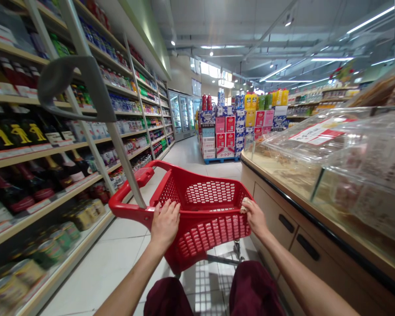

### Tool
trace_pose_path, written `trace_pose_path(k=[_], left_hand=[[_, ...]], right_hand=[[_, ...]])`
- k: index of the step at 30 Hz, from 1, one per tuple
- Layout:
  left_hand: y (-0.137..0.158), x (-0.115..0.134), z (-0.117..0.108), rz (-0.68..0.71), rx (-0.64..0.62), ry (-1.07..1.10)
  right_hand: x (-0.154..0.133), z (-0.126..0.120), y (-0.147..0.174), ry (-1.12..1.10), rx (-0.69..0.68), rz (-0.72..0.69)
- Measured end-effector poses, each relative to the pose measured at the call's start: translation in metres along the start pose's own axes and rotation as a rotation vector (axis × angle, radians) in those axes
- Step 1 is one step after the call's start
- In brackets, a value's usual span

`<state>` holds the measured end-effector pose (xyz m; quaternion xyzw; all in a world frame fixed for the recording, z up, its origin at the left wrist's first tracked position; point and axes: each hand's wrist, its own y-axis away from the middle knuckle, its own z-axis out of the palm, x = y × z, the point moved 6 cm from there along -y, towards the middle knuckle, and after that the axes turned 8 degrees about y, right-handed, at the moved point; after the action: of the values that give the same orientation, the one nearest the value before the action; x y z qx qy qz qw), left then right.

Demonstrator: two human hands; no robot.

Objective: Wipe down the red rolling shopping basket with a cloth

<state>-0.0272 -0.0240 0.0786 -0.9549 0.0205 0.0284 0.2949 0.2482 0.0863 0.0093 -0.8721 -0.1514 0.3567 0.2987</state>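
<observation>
A red rolling shopping basket with perforated walls stands in the aisle in front of my knees. Its interior looks empty where I can see in. My left hand grips the near rim at the left, fingers curled over the edge. With my right hand I pinch a crumpled whitish cloth or tissue against the basket's right corner. A tall metal pull handle with a grey grip rises from the basket's left end. Below, one caster shows; the other wheels are mostly hidden.
Drink shelves run along the left. On the right, a wooden display counter with a black edge carries clear plastic food packs. Ahead are stacked drink cartons on a blue pallet and glass-door fridges.
</observation>
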Motion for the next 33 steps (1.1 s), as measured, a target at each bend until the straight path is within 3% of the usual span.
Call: trace_pose_path(k=[2,5,11,16,20,24,26,30,33], left_hand=[[0.000,0.008,0.003,0.006,-0.010,0.007],[0.003,0.019,0.007,0.042,-0.036,0.030],[0.007,0.028,0.010,0.046,-0.071,0.025],[0.008,0.067,0.032,0.154,-0.184,0.101],[0.013,0.084,0.046,0.202,-0.245,0.093],[0.017,0.088,0.048,0.203,-0.249,0.071],[0.018,0.088,0.048,0.161,-0.242,0.069],[0.021,0.088,0.048,0.183,-0.209,0.065],[0.024,0.087,0.050,0.210,-0.194,0.060]], right_hand=[[-0.001,-0.004,-0.004,-0.027,0.045,0.036],[-0.028,0.006,-0.011,-0.099,-0.011,-0.052],[-0.041,0.011,-0.014,0.039,-0.092,-0.044],[-0.048,0.024,0.002,0.126,-0.147,-0.128],[-0.023,0.022,0.005,0.203,-0.222,-0.221],[0.015,0.006,0.002,0.193,-0.103,-0.100],[0.012,0.008,0.006,0.173,-0.054,-0.071],[-0.010,0.016,0.016,0.109,-0.102,-0.197],[0.009,0.000,0.012,0.134,-0.048,-0.121]])
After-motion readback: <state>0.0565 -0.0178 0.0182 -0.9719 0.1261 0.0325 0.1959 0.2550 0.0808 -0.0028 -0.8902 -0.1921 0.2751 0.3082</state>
